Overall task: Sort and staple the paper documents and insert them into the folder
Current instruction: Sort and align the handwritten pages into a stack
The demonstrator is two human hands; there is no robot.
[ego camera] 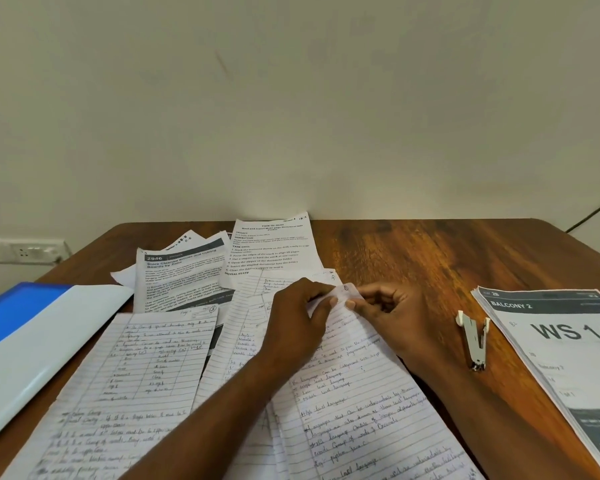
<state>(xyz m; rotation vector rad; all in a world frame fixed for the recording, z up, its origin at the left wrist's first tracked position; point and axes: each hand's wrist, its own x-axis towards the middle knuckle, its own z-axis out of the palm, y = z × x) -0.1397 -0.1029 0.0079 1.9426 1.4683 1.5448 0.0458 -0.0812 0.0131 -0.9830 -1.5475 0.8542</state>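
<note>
Paper this thin is light, limp and easily creased — best taken at a corner, as here. Left hand (302, 306) and right hand (388, 313) both pinch the top corner of the lined sheet (354, 393), a narrow fingertip grip, mid-tabletop (413, 258). Stapler (475, 341) lies just right, folder (39, 344) far left — loose sheets will slide unless squared first.

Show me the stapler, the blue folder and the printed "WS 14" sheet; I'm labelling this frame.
stapler (474, 341): head view, on its metal body.
blue folder (21, 306): head view, on the blue cover near its far edge.
"WS 14" sheet (568, 355): head view, on the white area below the large lettering.
</note>
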